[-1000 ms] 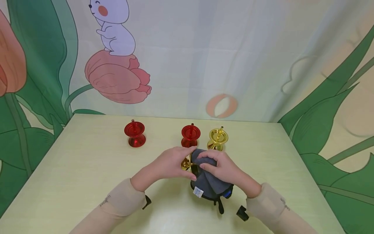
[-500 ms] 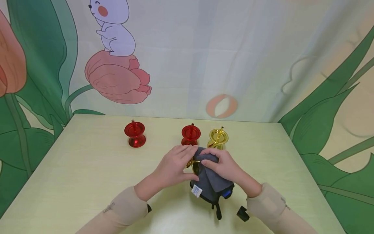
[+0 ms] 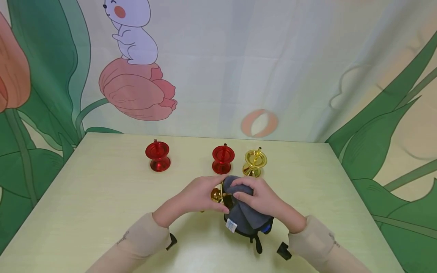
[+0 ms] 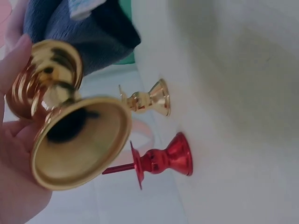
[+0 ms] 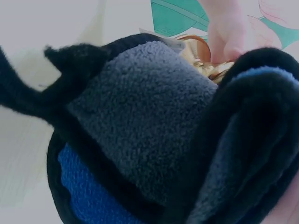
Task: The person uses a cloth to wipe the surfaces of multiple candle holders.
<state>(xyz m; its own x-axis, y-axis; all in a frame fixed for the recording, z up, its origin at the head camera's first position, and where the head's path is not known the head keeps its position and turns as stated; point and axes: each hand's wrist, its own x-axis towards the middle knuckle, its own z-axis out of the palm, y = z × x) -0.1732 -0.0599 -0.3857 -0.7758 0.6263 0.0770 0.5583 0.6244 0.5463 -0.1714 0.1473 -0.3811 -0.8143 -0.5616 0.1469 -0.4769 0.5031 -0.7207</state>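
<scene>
Beyond our fingers hangs a pale curtain, printed with green leaves, pink flowers and a white animal. Beneath them spreads our light desk. On the near side of our fingers, beige sleeves cover both our forearms.

Our right hand pinches a fold of grey cloth, thumb on one side and fingers on the other; the rest of it drops from those fingers towards us, with black edging and a blue patch showing. Our left hand curls thumb and fingers round a gold candle holder. It lies tilted on its side in that grasp, dish facing our right fingers, hollow base facing our left wrist. We see the cloth right up by the dish, but we cannot tell just where they touch.

Just past our left fingertips stands a red holder, upright; beside it, past our right fingers, stands a second gold holder. Well off to the left of our fingers is another red one.

Below our right fingers dangles a black loop, and near it, under our left thumb, we find a small white label.
</scene>
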